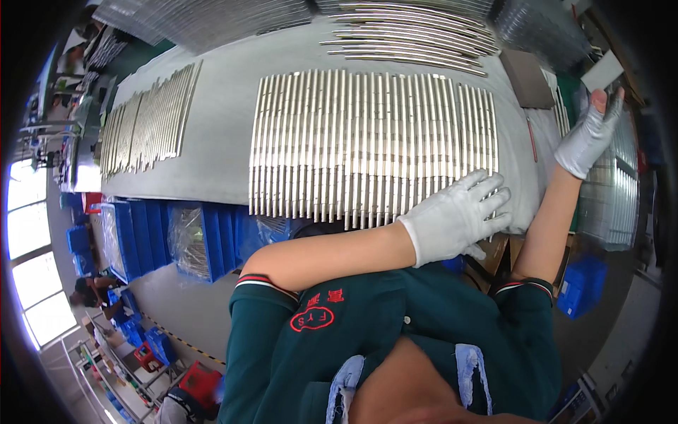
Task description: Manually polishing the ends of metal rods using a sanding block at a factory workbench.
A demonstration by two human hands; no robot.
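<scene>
Head view, looking down over a grey worktable (219, 120).

Left hand (458, 218), white-gloved, reaches across the body and lies flat on the near right corner of a broad row of metal rods (367, 141). Fingers spread and released, pressing or steadying the rod ends, not gripping any.

Right hand (590, 138), also gloved, is raised past the right edge of the table. Thumb and fingers pinch a small white card (602, 71) by its lower edge.

The big row sits mid-table: many slim silvery rods side by side, near ends roughly lined up along the near edge. Judging by that, the laying-out here looks largely done; the rods under the left hand sit a little lower than the rest, so some evening-up seems left.

A second, smaller row of rods (145, 120) lies toward the left end of the table, well apart. A loose bundle of longer rods (417, 35) lies crosswise at the far edge.

Containers: blue plastic bins (162, 237) stand below the near edge on the left; one holds something in clear plastic wrap, contents not readable. Another blue crate (580, 283) sits on the floor to the right; inside cannot be seen.
</scene>
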